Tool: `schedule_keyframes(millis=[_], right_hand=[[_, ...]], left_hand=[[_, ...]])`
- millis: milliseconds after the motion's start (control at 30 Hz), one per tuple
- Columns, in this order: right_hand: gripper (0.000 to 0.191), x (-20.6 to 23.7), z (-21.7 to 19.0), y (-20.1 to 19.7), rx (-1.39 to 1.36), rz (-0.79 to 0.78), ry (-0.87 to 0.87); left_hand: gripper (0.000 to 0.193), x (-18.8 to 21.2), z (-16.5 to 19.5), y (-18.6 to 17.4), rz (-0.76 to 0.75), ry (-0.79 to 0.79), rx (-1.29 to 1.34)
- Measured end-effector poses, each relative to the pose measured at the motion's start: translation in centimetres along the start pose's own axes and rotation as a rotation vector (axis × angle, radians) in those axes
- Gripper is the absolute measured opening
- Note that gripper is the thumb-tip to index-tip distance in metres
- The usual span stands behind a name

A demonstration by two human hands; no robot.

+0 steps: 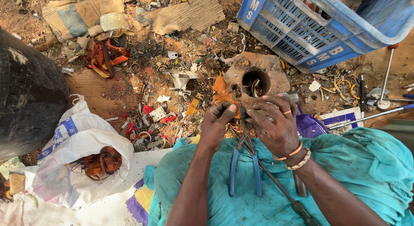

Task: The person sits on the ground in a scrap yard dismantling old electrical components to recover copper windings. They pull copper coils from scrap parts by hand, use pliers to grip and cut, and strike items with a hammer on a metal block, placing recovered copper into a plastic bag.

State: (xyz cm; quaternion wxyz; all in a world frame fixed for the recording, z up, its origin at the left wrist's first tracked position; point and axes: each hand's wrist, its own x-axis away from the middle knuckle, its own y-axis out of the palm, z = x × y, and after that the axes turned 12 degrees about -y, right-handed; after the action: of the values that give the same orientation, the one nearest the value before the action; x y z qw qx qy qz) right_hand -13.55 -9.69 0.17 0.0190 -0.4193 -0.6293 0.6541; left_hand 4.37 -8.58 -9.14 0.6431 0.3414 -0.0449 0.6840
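The rusty motor housing (254, 81) sits just above the middle of the frame, tilted up from the ground, its round opening facing me and a bundle of copper wire (223, 92) fanning out at its left edge. My left hand (217, 122) is closed, fingertips pinching at the housing's lower rim beside the copper. My right hand (276, 122) is curled around the lower right of the housing, gripping it. Below my hands, blue-handled pliers (243, 165) lie on the teal cloth (345, 174) over my lap, a screwdriver (280, 187) crossing beside them. At lower left, a white sack (82, 144) holds more copper coils (102, 162). A blue plastic crate (319, 27) lies at upper right.
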Motion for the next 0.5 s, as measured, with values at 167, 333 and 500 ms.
schedule_keyframes(millis=[167,333,500], right_hand=[[0.040,1.7,1.0,0.3,-0.014,-0.027,-0.038],[0.030,1.6,-0.1,1.1,-0.052,-0.045,0.000],[0.023,0.9,-1.3,1.0,-0.121,-0.022,0.055]], left_hand=[[0.032,-0.6,-0.5,-0.1,-0.047,0.035,0.061],[0.031,-0.8,-0.9,0.2,-0.028,0.055,0.150],[0.030,-0.6,-1.1,0.1,-0.052,0.036,0.151]])
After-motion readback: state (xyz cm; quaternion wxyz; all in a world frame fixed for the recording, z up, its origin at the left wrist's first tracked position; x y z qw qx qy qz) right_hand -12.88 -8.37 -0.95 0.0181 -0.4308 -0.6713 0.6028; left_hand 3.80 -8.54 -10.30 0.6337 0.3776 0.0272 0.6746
